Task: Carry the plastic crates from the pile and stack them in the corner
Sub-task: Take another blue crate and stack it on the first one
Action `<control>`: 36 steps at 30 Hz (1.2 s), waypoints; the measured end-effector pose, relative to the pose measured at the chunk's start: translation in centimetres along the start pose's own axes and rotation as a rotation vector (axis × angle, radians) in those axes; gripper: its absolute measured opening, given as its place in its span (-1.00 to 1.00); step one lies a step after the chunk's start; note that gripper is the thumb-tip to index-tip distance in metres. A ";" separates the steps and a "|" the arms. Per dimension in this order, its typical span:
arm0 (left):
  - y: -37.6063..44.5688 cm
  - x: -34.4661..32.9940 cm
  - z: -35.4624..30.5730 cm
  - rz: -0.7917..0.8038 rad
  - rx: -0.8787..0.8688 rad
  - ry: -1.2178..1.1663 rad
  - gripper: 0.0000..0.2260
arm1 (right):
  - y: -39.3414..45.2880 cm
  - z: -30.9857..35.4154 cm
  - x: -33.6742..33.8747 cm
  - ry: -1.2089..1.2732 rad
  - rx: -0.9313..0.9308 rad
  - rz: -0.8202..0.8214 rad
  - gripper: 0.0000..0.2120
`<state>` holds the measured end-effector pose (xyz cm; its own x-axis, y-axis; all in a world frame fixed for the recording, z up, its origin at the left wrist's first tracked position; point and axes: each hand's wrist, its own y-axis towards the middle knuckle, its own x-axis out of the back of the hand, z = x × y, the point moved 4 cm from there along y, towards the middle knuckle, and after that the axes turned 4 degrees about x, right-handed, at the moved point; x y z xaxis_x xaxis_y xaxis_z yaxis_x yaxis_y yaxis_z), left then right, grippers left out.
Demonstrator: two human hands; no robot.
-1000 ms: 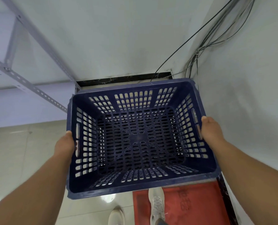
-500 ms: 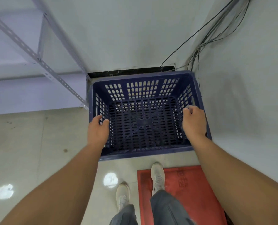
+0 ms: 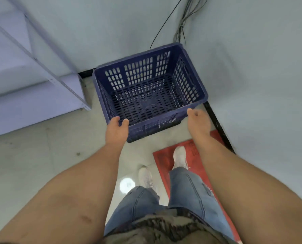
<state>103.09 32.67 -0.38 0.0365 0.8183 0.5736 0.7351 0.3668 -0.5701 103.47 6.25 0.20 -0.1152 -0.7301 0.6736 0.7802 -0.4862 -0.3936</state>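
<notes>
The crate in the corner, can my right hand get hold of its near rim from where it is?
Probably yes. The right hand hovers just off the crate at its near right corner, fingers loosely curled, nothing between them.

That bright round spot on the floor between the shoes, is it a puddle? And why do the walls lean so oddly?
Head view: the spot looks like glare from an overhead lamp on the glossy floor, not water; the wide-angle lens bends the shelf rail and walls; the blue crate and both hands look slightly soft, probably motion blur.
</notes>
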 end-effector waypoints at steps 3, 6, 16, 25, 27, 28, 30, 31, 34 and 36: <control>-1.9 -1.0 0.0 0.066 -0.057 0.039 -0.55 | -2.5 -2.7 1.3 0.061 -0.035 -0.058 -0.70; -4.0 -2.3 0.0 0.124 -0.117 0.067 -0.55 | -4.8 -5.3 2.9 0.080 -0.098 -0.112 -0.76; -15.5 -5.7 3.5 0.307 -0.257 0.037 -0.59 | -16.4 -15.3 8.9 0.228 -0.145 -0.302 -0.68; -28.4 -6.6 8.2 0.443 -0.443 0.131 -0.69 | -32.0 -24.5 15.0 0.381 -0.247 -0.491 -0.65; -30.4 -7.0 8.6 0.490 -0.458 0.143 -0.68 | -34.8 -25.9 15.8 0.401 -0.286 -0.537 -0.68; -31.4 -7.3 8.7 0.519 -0.471 0.146 -0.69 | -36.0 -26.5 16.2 0.417 -0.305 -0.563 -0.67; -33.1 -7.9 8.8 0.591 -0.498 0.151 -0.76 | -38.5 -27.7 16.7 0.455 -0.346 -0.631 -0.59; -33.9 -8.3 8.8 0.631 -0.509 0.158 -0.81 | -39.7 -28.3 17.0 0.471 -0.370 -0.669 -0.54; -35.7 -9.3 8.7 0.761 -0.549 0.201 -0.76 | -43.5 -30.0 17.4 0.537 -0.463 -0.782 -0.50; -36.6 -9.9 8.8 0.847 -0.566 0.231 -0.68 | -45.9 -31.1 17.2 0.580 -0.534 -0.844 -0.48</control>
<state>69.84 15.00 9.64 0.7729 0.5844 0.2473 0.6159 -0.5973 -0.5136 46.56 1.10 10.38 -0.8493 -0.1194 0.5143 -0.0230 -0.9648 -0.2621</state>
